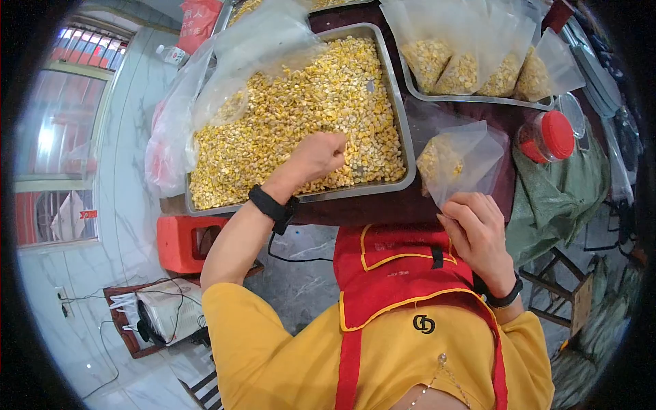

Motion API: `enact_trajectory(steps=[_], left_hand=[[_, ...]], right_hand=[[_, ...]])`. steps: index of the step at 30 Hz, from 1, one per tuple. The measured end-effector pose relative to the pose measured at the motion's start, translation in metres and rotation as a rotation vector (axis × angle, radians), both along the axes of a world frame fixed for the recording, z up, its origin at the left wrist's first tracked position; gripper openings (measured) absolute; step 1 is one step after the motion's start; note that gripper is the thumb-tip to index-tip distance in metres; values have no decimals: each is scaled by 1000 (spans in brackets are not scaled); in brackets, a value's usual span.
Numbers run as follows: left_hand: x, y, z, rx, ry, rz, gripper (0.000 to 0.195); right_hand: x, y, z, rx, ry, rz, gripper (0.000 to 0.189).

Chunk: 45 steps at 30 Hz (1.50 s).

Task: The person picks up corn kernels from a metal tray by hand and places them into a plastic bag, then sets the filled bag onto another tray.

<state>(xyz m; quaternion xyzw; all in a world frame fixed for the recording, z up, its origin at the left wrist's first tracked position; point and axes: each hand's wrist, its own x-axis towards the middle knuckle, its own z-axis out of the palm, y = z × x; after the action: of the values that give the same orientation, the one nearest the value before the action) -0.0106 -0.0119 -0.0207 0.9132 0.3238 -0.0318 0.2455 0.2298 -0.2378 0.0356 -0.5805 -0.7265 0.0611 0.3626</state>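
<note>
A metal tray [410, 154] holds a wide layer of dried yellow corn kernels [287, 113]. Over the kernels near the tray's right front is my left hand [323, 154], its fingers curled; whether kernels are inside them cannot be told. My right hand [474, 220] pinches the edge of a clear plastic bag [461, 164], which lies beside the tray with some kernels in it. Behind it, a second metal tray [482, 101] bears several open plastic bags of kernels [461, 72] standing side by side.
Clear plastic sheeting [256, 41] covers the tray's back left. At right, a red-lidded jar [556, 136] stands by green cloth [553, 189]. A red plastic container [179, 243] is below the tray's left front. A bottle [171, 54] and red bag [199, 23] are behind.
</note>
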Motion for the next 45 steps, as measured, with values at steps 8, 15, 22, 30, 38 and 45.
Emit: enact_trajectory(steps=[8, 15, 22, 30, 38, 45], left_hand=[[-12, -3, -20, -47, -121, -86, 7], [-6, -13, -27, 41, 71, -77, 15], [-6, -14, -22, 88, 110, -99, 15], [4, -4, 11, -349, -196, 158, 14], [41, -22, 57, -569, -352, 167, 24], [105, -89, 113, 29, -624, -241, 14]], right_hand=[[-2, 3, -2, 17, 0, 11, 15], [-1, 2, 1, -29, 7, 17, 17], [-1, 1, 1, -24, 6, 22, 17], [1, -1, -1, -30, 2, 14, 17], [0, 0, -4, 83, 23, -67, 21], [2, -2, 1, 58, -51, -43, 17]])
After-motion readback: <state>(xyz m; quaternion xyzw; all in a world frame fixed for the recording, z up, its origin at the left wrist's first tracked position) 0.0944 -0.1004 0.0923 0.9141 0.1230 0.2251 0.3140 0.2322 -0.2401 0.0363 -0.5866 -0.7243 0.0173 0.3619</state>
